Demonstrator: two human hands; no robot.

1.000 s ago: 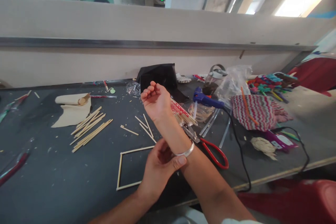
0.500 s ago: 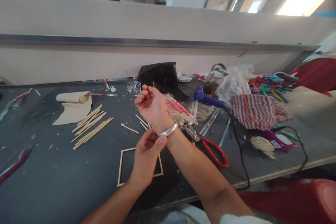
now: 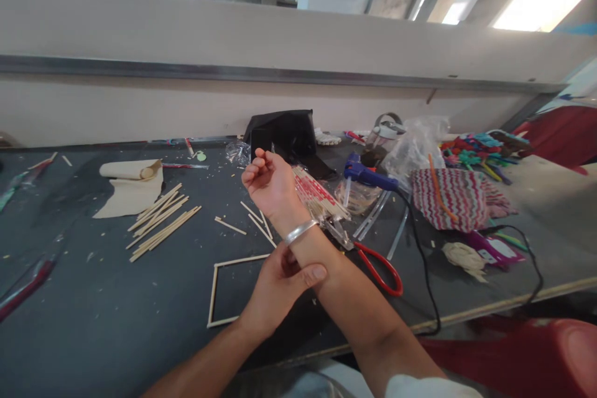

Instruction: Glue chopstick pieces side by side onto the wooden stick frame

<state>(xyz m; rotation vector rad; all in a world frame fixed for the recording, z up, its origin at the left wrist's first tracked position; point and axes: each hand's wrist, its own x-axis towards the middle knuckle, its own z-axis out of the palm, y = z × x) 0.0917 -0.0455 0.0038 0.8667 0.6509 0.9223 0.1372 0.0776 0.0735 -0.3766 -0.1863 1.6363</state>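
Observation:
My left hand (image 3: 275,292) is wrapped round my right forearm (image 3: 326,270), just below a silver bangle (image 3: 301,232), with the thumb lying across the skin. Palm up and holding nothing, my right hand (image 3: 271,183) has loosely curled fingers. Beneath my left hand lies a thin wooden stick frame (image 3: 212,295) on the dark table, its right part hidden by my hand and arm. A few loose sticks (image 3: 231,226) lie to the left of my right wrist. Red-handled pliers (image 3: 382,270) rest to the right of my forearm.
On the left lie several wooden sticks (image 3: 165,233) and a partly unrolled beige cloth (image 3: 133,189). To the right are a blue glue gun (image 3: 368,174) with its black cord, packaged sticks (image 3: 319,193), a zigzag-patterned pouch (image 3: 450,199) and coiled twine (image 3: 464,258). A black bag (image 3: 284,130) stands behind.
My left hand has slid from the bangle down onto the right forearm, its thumb moving rightward. More of the loose sticks shows. The right hand has barely moved.

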